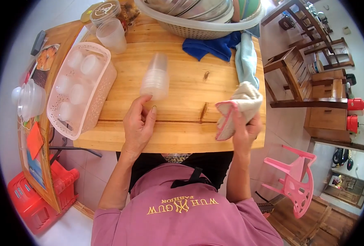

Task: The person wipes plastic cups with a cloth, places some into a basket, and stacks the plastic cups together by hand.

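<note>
On the wooden table [182,135], a stack of clear plastic cups [155,82] lies on its side, blurred. My left hand [140,123] is just below the stack's near end, thumb and index finger apart, with nothing visible between them; whether a fingertip touches the cups is unclear. A beige cloth with a pink edge [241,106] is held in my right hand [245,131], above the table's right part. Behind that cloth a light blue cloth [246,59] and a dark blue cloth [212,47] lie on the table.
A pink basket [108,78] with several white cups stands at the left. Behind it are a clear cup [111,35] and lidded jars. A large colander [190,29] with bowls fills the back. Beyond the table's right edge is a pink chair [298,176].
</note>
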Motion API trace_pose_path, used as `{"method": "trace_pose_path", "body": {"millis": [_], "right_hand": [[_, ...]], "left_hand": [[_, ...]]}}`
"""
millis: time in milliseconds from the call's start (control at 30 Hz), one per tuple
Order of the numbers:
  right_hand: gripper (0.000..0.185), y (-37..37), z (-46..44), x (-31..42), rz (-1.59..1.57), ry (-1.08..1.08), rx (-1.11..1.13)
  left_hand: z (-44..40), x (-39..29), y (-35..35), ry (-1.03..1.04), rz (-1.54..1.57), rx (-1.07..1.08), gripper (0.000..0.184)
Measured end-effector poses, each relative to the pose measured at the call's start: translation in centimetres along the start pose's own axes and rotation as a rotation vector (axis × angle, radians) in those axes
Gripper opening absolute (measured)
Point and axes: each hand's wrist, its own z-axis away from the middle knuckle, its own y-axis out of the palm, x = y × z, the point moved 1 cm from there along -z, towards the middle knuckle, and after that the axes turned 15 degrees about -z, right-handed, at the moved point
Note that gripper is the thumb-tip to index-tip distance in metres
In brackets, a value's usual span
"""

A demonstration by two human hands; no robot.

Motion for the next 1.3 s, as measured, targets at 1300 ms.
{"method": "trace_pose_path", "body": {"millis": [1300], "right_hand": [[0.035, 11.4, -5.0, -5.6, 0.311, 0.113, 0.474]], "left_hand": [[0.0, -0.3, -0.5, 0.206, -0.018, -0.123, 0.038]]}}
